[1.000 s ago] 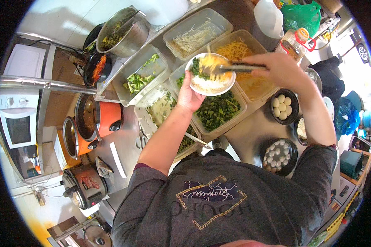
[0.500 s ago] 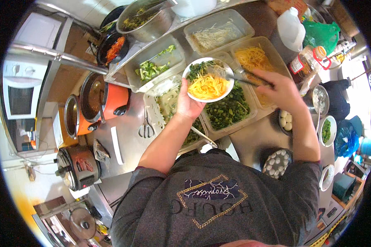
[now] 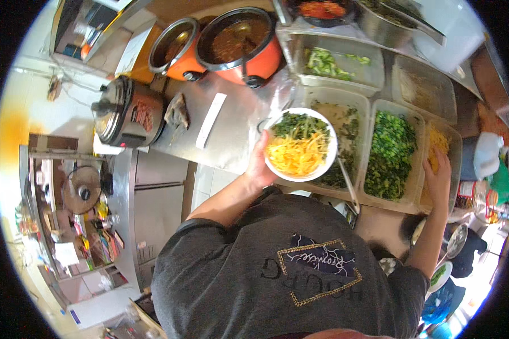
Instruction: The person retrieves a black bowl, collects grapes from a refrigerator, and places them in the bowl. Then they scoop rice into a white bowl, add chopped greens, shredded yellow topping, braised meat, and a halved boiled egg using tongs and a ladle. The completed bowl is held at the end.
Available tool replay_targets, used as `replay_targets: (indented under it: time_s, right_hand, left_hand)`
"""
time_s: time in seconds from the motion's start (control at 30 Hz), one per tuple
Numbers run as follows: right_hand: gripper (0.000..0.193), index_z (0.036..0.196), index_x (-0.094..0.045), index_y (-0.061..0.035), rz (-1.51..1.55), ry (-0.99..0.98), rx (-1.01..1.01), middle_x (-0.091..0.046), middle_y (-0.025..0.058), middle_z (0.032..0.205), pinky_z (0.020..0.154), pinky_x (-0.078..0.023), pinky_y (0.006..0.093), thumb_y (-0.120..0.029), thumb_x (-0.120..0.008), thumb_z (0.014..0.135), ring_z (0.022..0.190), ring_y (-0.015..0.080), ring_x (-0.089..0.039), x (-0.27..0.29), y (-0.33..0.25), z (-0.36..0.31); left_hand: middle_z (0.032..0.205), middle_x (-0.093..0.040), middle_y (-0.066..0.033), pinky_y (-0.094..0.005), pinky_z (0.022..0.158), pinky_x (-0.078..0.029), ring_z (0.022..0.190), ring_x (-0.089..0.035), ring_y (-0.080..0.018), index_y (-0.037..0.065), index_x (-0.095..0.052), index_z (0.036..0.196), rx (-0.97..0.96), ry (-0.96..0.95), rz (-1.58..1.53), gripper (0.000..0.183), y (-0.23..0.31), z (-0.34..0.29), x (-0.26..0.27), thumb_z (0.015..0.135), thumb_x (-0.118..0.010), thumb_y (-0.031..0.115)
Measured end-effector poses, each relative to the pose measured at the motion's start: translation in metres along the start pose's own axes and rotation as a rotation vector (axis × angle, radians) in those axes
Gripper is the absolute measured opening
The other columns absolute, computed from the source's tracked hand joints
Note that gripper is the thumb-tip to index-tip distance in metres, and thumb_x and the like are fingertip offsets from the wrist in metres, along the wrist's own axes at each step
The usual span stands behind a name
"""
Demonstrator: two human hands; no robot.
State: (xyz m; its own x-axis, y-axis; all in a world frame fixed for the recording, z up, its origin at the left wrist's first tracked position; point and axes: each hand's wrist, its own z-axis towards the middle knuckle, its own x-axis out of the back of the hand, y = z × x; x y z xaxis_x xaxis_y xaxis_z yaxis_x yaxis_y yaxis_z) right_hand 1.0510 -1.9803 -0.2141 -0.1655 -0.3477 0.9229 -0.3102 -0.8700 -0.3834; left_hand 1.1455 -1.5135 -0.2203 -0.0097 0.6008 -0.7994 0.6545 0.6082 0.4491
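My left hand (image 3: 259,168) grips a round white bowl (image 3: 308,177) from its left side. Inside lie dark leafy greens, pale sprouts and a heap of yellow shreds (image 3: 297,156). On the right, my right hand (image 3: 437,176) reaches down into a clear plastic tub of yellow shreds (image 3: 439,138). Its fingertips are blurred, so whether it holds anything cannot be made out; no tongs show. Between bowl and right hand stands a tub of chopped greens (image 3: 393,150). Partly behind the bowl, another tub (image 3: 338,107) holds wet greens, with a pale-handled utensil (image 3: 348,182) leaning on it.
Two orange pots, a larger (image 3: 257,63) and a smaller one (image 3: 182,62), stand back left near a pressure cooker (image 3: 133,113). A white strip (image 3: 211,121) lies on the metal counter. Farther back are a tub of cut vegetables (image 3: 329,63) and a steel pot (image 3: 382,27).
The view has swung left, bringing the orange pots nearer the middle. My right hand has left the bowl for the yellow-shreds tub, and the dark tongs it held are out of sight.
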Motion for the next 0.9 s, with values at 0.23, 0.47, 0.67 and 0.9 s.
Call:
replay_targets:
  time_s: [0.23,0.47,0.67,0.9]
  right_hand:
    - [0.044,0.134,-0.05,-0.0131,1.01,-0.54,0.043,-0.049,0.0063,0.133,0.096,-0.042,0.0371,-0.033,-0.052,0.095,0.121,0.0211,-0.046,-0.055,-0.232,0.045]
    - [0.054,0.142,-0.034,-0.0174,1.39,-0.718,-0.264,-0.044,0.0165,0.136,0.085,-0.049,0.0387,-0.042,-0.047,0.097,0.11,0.0227,-0.055,-0.135,-0.431,0.101]
    - [0.044,0.131,-0.047,-0.0075,0.699,-0.47,0.059,-0.064,0.0113,0.1,0.064,-0.05,0.0346,-0.023,-0.056,0.091,0.074,0.0228,-0.061,-0.148,-0.451,0.154]
    - [0.045,0.132,-0.049,-0.012,-0.356,-0.099,0.339,-0.063,0.0187,0.104,0.082,-0.049,0.046,-0.016,-0.052,0.088,0.095,0.0377,-0.061,-0.121,-0.472,0.162]
  left_hand:
    - [0.135,-0.048,-0.0183,-0.0457,0.104,-0.039,0.121,-0.051,-0.0328,0.004,-0.038,0.138,-0.107,0.16,0.19,0.075,0.136,-0.073,0.147,0.088,-0.05,0.058]
    - [0.136,-0.048,-0.0162,-0.0457,0.105,-0.037,0.124,-0.048,-0.0316,0.005,-0.038,0.138,-0.089,0.272,0.101,0.068,0.198,-0.062,0.265,0.092,-0.046,0.054]
    - [0.14,-0.042,-0.0188,-0.0482,0.107,-0.033,0.127,-0.043,-0.0334,0.003,-0.031,0.141,-0.09,0.136,-0.006,0.071,0.16,-0.026,0.253,0.094,-0.034,0.057]
    - [0.139,-0.043,-0.0171,-0.0466,0.107,-0.034,0.128,-0.043,-0.0324,0.004,-0.032,0.14,-0.119,0.02,-0.206,0.066,0.176,-0.036,0.23,0.096,-0.032,0.053]
